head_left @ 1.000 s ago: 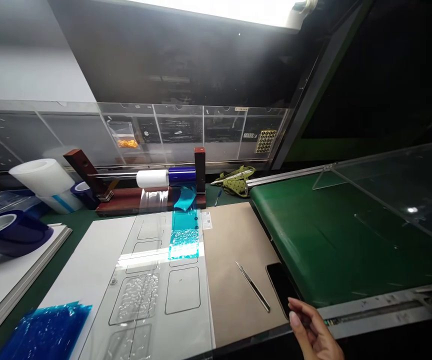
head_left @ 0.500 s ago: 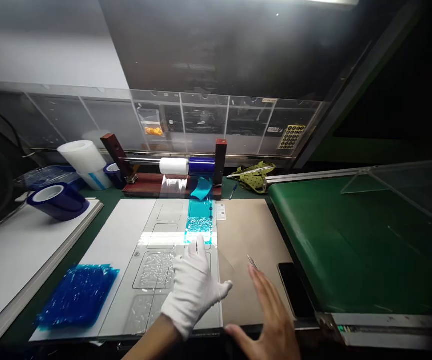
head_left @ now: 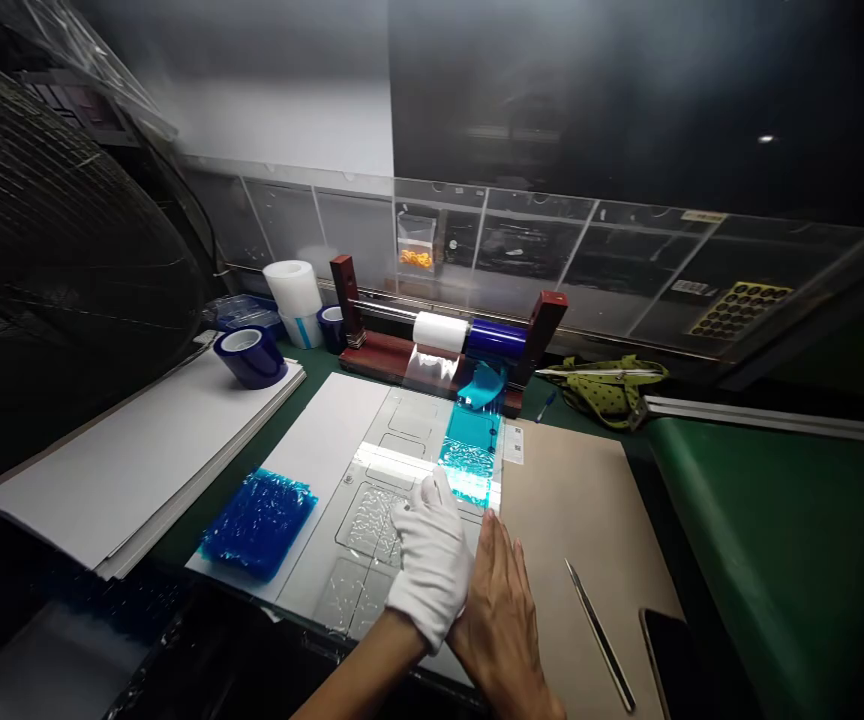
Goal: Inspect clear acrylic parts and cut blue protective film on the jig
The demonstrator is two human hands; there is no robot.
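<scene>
My left hand (head_left: 436,560), in a white glove, lies on the clear sheet (head_left: 409,425) with its black outlines. Its fingers are stretched forward, their tips by the lower edge of a turquoise film strip (head_left: 469,450). Beside it my bare right hand (head_left: 503,610) rests with fingers straight and close together, its thumb side against the glove. The strip runs up to the blue roll (head_left: 497,338) on the stand. Right of my hands, a thin pointed metal tool (head_left: 601,635), perhaps tweezers, lies on brown board (head_left: 574,500).
The wooden stand (head_left: 379,355) also bears a white roll (head_left: 441,330). Left are a blue film stack (head_left: 259,525), a paper stack (head_left: 132,470) and a blue tape roll (head_left: 250,357). A phone (head_left: 668,655) and a green mat (head_left: 777,520) are right.
My right hand has moved left from the metal tool to my left hand, its fingers now together. The left thumb is no longer spread out. The view has swung left.
</scene>
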